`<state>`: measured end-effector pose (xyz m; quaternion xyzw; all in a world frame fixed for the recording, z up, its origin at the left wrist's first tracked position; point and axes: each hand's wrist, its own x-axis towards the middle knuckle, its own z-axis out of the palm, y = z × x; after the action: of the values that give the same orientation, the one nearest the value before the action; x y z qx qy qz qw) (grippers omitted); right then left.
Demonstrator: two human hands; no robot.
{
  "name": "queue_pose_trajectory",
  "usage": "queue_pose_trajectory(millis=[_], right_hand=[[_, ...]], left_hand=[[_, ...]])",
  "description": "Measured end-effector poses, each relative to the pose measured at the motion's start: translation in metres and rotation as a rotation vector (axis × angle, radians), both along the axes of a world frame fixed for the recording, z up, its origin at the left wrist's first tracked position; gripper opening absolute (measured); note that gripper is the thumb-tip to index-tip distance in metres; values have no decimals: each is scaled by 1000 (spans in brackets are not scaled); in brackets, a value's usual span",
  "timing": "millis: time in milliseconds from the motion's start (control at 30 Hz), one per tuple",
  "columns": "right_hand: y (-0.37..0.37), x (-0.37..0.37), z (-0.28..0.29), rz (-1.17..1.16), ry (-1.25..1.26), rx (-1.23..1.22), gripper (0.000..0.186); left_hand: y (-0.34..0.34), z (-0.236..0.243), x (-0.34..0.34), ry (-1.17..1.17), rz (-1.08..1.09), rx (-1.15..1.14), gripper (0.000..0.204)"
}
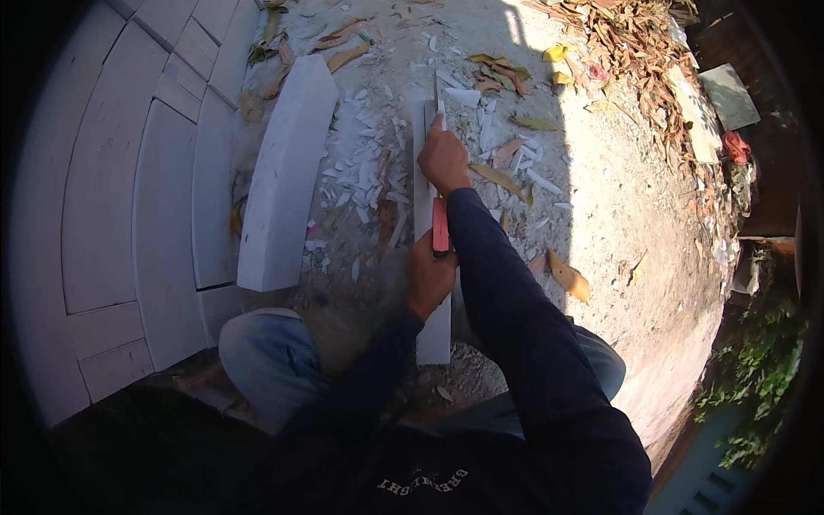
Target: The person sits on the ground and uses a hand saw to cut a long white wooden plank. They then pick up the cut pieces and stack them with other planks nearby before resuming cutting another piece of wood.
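A long, narrow white block lies lengthwise between my knees, pointing away from me. On top of it, in line with it, is a tool with a red handle and a dark near end. My left hand is closed around the block and the handle's near end. Farther along, my right hand is curled over the block with its index finger stretched forward. That finger rests along a thin, straight grey strip reaching past the block's far end. Whether strip and red handle are one piece is hidden by my right hand.
A thicker white block lies to the left, beside a wall of stacked white blocks. White chips and dry leaves litter the ground. At far right are a leaf pile, a flat grey slab and green plants.
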<state>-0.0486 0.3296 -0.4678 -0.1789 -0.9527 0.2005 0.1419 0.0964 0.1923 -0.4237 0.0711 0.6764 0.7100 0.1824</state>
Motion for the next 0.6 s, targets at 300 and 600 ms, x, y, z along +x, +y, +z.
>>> queue_pose_trajectory(millis=[300, 600], right_hand=[[-36, 60, 24, -14, -147, -156, 74], [30, -42, -1, 41, -45, -12, 71]], left_hand=[[-31, -1, 57, -7, 8, -33, 14], [31, 11, -38, -91, 40, 88, 12]])
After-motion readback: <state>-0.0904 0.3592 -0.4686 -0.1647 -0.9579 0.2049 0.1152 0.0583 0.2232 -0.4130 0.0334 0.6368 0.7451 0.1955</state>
